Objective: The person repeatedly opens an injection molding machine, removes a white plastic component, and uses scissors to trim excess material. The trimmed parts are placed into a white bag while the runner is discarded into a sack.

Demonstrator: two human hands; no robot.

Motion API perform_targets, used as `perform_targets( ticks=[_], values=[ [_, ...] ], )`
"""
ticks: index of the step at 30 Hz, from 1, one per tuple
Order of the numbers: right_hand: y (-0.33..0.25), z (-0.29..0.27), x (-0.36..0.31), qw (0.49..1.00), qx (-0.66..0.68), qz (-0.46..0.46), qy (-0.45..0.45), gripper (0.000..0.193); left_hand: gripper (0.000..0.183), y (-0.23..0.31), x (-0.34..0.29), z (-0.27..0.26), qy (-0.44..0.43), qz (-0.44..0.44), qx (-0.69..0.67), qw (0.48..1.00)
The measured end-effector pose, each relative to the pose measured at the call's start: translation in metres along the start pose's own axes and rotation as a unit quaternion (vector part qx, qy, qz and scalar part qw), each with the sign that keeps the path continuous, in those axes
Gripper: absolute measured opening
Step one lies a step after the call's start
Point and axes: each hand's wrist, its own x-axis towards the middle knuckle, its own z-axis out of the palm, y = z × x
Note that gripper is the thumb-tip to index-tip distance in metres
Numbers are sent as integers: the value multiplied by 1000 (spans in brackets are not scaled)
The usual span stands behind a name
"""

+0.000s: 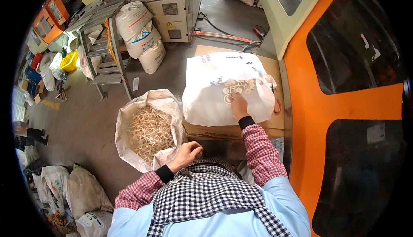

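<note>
**Here: hands at the ring pile and the open sack**

Right hand (pixel 239 106) reaches far, onto a white bag (pixel 215 95) laid flat over a cardboard box (pixel 266 127). Fingers lie loosely together, tips touching the near edge of a small pile of pale rings (pixel 239 86); whether one is pinched, cannot tell. The pile sits just beyond the hand, toward the far right of the bag.

Left hand (pixel 186 153) is near the body, curled, thumb against fingers, touching the near right rim of an open white sack (pixel 129 121). The sack stands on the floor left of the box and holds a tangled heap of pale loops (pixel 150 132).

Floor is grey concrete (pixel 86 125). Metal steps (pixel 105 60) and stacked full sacks (pixel 140 32) stand far left; an orange machine panel (pixel 318 108) fills the right.
</note>
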Motion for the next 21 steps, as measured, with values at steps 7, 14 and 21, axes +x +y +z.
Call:
perform_targets(
  ticks=[7, 14, 21],
  values=[
    [-54, -94, -49, 887, 441, 133, -8, 19, 24, 31, 3, -25, -80, -1, -112, 991],
    [-114, -114, -66, 631, 739, 206, -116, 25, 20, 81, 45, -31, -220, 48, -217, 950],
    [-116, -135, -89, 711, 656, 65, -244, 44, 13, 83, 31, -25, -3, 72, -292, 954]
  ],
)
